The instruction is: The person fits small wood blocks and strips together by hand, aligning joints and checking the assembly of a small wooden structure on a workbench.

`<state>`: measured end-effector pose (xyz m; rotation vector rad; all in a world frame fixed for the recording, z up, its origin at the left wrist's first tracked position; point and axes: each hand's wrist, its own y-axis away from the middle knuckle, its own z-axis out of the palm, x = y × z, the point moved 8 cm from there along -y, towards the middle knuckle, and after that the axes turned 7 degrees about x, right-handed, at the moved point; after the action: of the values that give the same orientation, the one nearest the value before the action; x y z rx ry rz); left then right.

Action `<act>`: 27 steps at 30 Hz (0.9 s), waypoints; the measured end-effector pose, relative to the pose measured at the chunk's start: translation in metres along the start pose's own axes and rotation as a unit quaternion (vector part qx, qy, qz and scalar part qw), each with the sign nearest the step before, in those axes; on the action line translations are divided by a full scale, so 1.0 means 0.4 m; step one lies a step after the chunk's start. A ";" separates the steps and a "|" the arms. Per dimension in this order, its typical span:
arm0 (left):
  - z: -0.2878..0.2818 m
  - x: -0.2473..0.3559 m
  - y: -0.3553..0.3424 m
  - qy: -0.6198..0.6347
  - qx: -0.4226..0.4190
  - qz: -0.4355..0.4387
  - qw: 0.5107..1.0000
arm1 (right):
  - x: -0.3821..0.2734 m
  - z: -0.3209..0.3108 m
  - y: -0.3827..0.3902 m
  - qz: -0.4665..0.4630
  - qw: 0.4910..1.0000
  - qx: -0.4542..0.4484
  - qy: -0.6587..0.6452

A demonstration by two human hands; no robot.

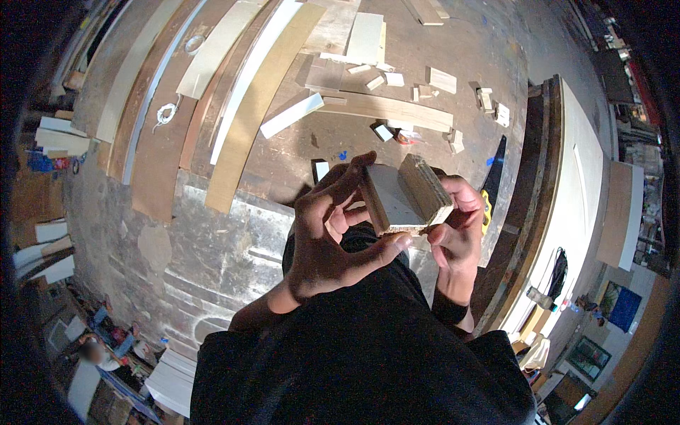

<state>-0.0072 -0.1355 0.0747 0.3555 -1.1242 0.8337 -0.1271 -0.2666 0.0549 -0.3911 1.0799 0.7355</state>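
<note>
Head view: left of the handsaw (498,164), I am holding a channel-shaped wooden piece (397,198) in both hands. My left hand (312,244) is pinching its left side, thumb lying along the near edge and a finger reaching the far corner. My right hand (462,244) is pinching the opposite side, fingers curling behind the raised strip. This two-sided grip is probably steadying the piece while its rough cut end is facing me. On the desk (489,42), offcuts (443,79) are lying beyond and left of the handsaw, seemingly within reach. Long strips (263,106) are lying farther left of the handsaw, running lengthwise away from me, perhaps for picking up singly.
</note>
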 end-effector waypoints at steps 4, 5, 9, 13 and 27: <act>0.003 -0.011 -0.007 -0.022 -0.019 -0.045 0.999 | -0.002 -0.002 -0.002 -0.007 1.000 0.002 -0.006; 0.001 -0.012 -0.006 -0.022 -0.016 -0.036 0.999 | -0.003 -0.002 -0.002 -0.004 1.000 0.007 0.000; 0.001 -0.013 -0.013 -0.036 -0.029 -0.037 0.998 | 0.003 -0.005 -0.005 0.012 1.000 0.002 -0.005; 0.004 -0.020 -0.015 -0.027 -0.034 -0.058 0.997 | -0.001 -0.008 -0.006 0.000 1.000 -0.003 0.017; 0.007 -0.028 -0.026 -0.028 -0.036 -0.070 0.997 | 0.001 -0.004 -0.019 0.000 1.000 0.000 -0.007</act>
<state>-0.0033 -0.1487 0.0673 0.3939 -1.1649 0.6618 -0.1225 -0.2728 0.0535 -0.3855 1.0658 0.7377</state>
